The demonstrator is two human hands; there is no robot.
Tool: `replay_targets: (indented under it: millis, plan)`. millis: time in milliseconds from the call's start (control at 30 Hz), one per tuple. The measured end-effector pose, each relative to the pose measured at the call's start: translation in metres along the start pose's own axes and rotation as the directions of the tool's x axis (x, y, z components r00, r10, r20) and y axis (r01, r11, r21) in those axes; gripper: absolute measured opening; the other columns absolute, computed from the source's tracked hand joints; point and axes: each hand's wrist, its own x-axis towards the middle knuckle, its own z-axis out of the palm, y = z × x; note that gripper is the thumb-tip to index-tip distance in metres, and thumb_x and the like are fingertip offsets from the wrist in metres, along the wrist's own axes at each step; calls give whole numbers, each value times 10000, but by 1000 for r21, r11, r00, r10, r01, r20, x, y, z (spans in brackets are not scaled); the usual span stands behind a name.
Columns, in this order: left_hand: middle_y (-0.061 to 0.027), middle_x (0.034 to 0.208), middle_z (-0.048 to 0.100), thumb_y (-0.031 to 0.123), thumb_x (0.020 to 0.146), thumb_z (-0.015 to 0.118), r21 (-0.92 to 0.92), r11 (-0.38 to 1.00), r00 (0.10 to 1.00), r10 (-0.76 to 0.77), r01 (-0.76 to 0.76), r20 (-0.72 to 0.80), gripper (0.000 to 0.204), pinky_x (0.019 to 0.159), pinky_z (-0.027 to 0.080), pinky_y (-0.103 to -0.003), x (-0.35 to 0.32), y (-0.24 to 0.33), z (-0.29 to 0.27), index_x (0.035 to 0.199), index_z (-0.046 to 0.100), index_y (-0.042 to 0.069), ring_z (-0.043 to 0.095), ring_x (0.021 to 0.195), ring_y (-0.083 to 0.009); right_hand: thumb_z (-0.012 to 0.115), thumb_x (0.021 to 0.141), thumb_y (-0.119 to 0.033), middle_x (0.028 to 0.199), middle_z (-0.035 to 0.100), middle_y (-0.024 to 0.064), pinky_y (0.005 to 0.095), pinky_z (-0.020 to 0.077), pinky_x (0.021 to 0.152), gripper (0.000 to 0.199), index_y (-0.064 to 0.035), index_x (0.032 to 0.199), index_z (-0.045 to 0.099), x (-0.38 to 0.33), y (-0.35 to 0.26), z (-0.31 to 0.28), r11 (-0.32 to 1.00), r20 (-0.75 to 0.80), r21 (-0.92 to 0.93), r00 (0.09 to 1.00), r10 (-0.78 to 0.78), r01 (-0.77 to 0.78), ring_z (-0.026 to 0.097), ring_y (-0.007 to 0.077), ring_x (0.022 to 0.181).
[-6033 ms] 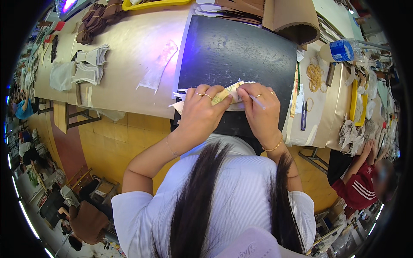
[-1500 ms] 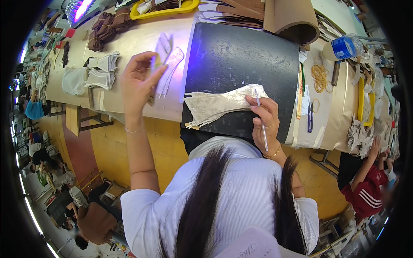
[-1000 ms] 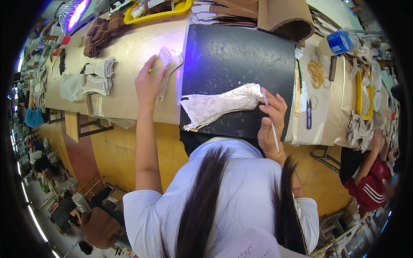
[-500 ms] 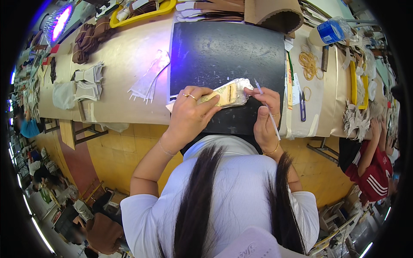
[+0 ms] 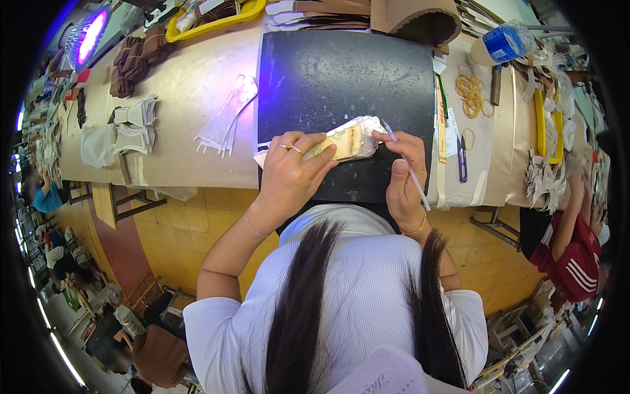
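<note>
On the black mat [image 5: 348,72] in front of me lies a stack of thin pale pieces [image 5: 371,125], with a yellow patterned template [image 5: 344,140] on top. My left hand [image 5: 290,172] presses down on the template's left part, its fingers stretched over it and hiding some of it. A slim whitish pen [image 5: 418,184] slants through my right hand [image 5: 405,172], gripped between thumb and fingers. That hand's index fingertip is at the right end of the stack. The pen's upper end sits just past the stack's right edge; I cannot tell whether it touches.
Left of the mat lie fanned white pieces [image 5: 224,121] and brown bundles [image 5: 128,65]; a lit lamp [image 5: 89,38] stands beyond. At right are rubber bands [image 5: 470,93], thread snips [image 5: 462,157] and a blue-labelled container [image 5: 504,44]. A co-worker in red [image 5: 572,253] works far right.
The pen leans slightly more to the left, its upper end shifted a little left along the stack's edge. My left hand stays on the template.
</note>
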Motion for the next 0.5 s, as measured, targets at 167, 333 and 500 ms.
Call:
replay_targets:
  millis: [167,333,500]
  plan:
    - [-37,1069,696,170,739,836,26,1000,1000,11,-10,-12,249,803,458,-384,-1,0,2,969,772,97,595,951,-238,495,1060,-242,1173,681,129,396,415,991,239,-49,1127,617,2,-1,1,1000,-3,5,1000,29,-29,592,285,1070]
    - [-44,1077,696,159,736,831,70,997,999,35,-33,-22,254,811,467,-387,-2,0,5,973,762,97,600,942,-243,606,993,-138,1029,720,119,390,484,910,130,-34,1047,661,18,-7,3,971,91,-202,989,-113,130,670,281,945]
    - [-67,1094,694,133,752,808,125,991,998,56,-51,-33,251,824,479,-395,-5,4,10,989,747,77,604,950,-257,675,929,-91,951,723,90,371,523,812,91,-35,999,659,27,-12,9,944,155,-290,981,-114,156,697,267,878]
